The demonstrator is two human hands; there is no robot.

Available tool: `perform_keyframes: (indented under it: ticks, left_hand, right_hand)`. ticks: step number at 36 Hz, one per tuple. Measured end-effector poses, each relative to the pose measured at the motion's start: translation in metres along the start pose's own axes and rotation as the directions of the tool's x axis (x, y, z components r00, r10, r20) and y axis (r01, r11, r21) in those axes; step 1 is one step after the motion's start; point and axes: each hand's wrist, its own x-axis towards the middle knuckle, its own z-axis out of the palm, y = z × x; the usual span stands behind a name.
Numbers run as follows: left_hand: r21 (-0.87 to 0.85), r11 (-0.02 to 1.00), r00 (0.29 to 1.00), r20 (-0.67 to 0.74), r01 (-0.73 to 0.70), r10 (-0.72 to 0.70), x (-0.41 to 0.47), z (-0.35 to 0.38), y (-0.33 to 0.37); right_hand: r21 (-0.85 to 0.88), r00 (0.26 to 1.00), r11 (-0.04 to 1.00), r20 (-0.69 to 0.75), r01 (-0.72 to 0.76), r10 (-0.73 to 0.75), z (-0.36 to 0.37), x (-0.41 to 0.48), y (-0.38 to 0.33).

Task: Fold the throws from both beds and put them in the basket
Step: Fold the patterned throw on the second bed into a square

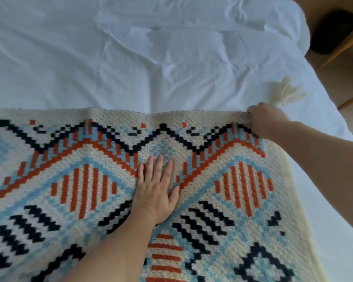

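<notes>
A cream knitted throw with orange, pale-blue and navy geometric pattern lies flat on the white-sheeted bed, its far edge running from 9 to 3 o'clock; no writing shows on it. The left hand presses flat at centre, fingers loosely spread toward 12 o'clock. The right hand pinches the throw's corner at 2 o'clock, beside a cream tassel.

Soft, even daylight, mild blur throughout, wide-angle bending at edges.

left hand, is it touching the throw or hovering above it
Touching. The head view shows the left hand lying palm-down, fingers spread, pressed flat on the patterned throw, with no gap or shadow beneath it.
</notes>
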Motion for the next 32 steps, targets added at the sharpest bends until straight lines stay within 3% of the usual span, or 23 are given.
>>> perform_keyframes:
  ticks: [10, 14, 17, 22, 27, 32]
  left_hand:
    - [-0.050, 0.998, 0.997, 0.073, 0.043, -0.039, -0.006, -0.040, 0.008]
    - [-0.223, 0.969, 0.984, -0.120, 0.104, -0.133, 0.014, -0.098, 0.012]
    - [-0.259, 0.964, 0.968, -0.220, 0.062, -0.121, 0.040, -0.137, 0.013]
    - [-0.167, 0.982, 0.983, -0.175, -0.091, 0.061, 0.058, -0.167, 0.019]
    - [-0.248, 0.965, 0.992, -0.112, -0.090, 0.064, 0.022, -0.176, 0.016]
    - [-0.241, 0.970, 0.998, 0.038, -0.041, 0.052, -0.040, -0.180, 0.011]
  right_hand:
    - [-0.034, 0.997, 0.999, 0.065, 0.031, -0.029, -0.023, -0.040, 0.033]
    - [-0.031, 0.996, 0.999, 0.077, 0.036, -0.034, -0.040, -0.077, 0.042]
    - [-0.012, 0.994, 0.999, 0.102, 0.034, -0.033, -0.050, -0.105, 0.046]
    - [0.014, 0.997, 0.998, 0.054, 0.057, -0.058, -0.057, -0.140, 0.056]
    - [0.050, 0.996, 0.997, 0.059, 0.057, -0.060, -0.066, -0.174, 0.062]
    - [0.126, 0.996, 0.990, 0.067, 0.057, -0.066, -0.076, -0.217, 0.057]
